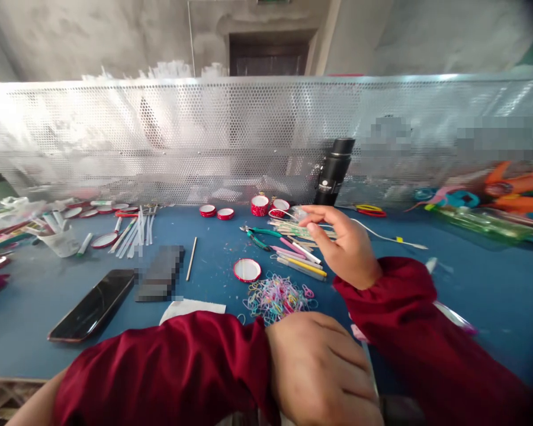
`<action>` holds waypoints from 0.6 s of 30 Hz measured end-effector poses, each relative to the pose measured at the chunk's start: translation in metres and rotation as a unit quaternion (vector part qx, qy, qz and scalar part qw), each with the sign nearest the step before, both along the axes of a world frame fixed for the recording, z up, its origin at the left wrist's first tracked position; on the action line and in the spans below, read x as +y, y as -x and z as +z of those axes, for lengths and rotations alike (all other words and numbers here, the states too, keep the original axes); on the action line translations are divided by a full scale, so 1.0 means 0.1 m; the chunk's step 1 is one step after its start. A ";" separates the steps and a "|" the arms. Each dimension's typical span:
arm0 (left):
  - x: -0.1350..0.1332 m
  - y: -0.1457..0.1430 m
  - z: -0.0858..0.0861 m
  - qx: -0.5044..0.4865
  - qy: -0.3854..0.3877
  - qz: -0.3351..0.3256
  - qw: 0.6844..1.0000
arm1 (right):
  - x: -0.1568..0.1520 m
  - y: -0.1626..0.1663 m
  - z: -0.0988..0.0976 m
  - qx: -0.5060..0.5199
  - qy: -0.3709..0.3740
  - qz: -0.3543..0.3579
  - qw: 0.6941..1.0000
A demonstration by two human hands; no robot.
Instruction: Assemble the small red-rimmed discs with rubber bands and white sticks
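My left hand [324, 370] is close to the camera at the table's front edge. Its back faces up and its fingers curl down and away, so the fingertips and whatever they hold are hidden. Just beyond it lies a pile of small coloured rubber bands [282, 299]. My right hand [346, 245] reaches over the table with thumb and forefinger apart. Its fingertips are beside a small clear plastic piece [298, 213] and a white cable [373, 232]; contact is unclear. Under and left of that hand are pens [304, 265], thin wooden sticks [288, 231] and green-handled pliers [260, 236].
A red-rimmed round lid [247, 270] lies behind the bands, with small red tins [260, 205] farther back. A black bottle [334, 171] stands against a perforated metal panel [182, 130]. On the left are a phone [93, 305], glue sticks [140, 234] and a cup of markers [60, 239].
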State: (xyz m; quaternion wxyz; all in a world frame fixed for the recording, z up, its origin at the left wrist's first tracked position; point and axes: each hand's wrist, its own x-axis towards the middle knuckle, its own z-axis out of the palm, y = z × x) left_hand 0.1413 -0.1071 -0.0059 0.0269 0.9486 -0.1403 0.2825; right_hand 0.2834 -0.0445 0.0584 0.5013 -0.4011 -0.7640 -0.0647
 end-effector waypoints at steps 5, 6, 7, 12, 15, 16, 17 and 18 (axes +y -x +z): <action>0.11 0.00 -0.03 -0.057 0.002 0.048 0.997 | -0.12 -0.04 0.15 0.031 -0.036 -0.031 0.998; 0.13 0.02 -0.02 -0.069 -0.001 0.058 0.996 | -0.15 -0.04 0.17 0.040 -0.042 -0.034 0.998; 0.15 0.04 -0.01 -0.079 -0.005 0.066 0.995 | -0.18 -0.04 0.17 0.050 -0.045 -0.035 0.997; 0.24 0.11 0.01 -0.092 -0.035 0.093 0.991 | -0.28 -0.04 0.10 0.070 -0.030 -0.043 0.996; 0.31 0.17 0.12 -0.083 -0.030 0.100 0.991 | -0.28 -0.10 0.05 0.069 -0.020 -0.050 0.996; 0.35 0.22 0.19 -0.085 -0.015 0.111 0.990 | -0.26 -0.13 0.05 0.071 -0.019 -0.050 0.996; 0.40 0.28 0.27 -0.091 0.010 0.145 0.985 | -0.25 -0.16 0.06 0.074 -0.019 -0.047 0.996; 0.46 0.37 0.36 -0.101 0.041 0.187 0.976 | -0.22 -0.18 0.06 0.077 -0.020 -0.044 0.996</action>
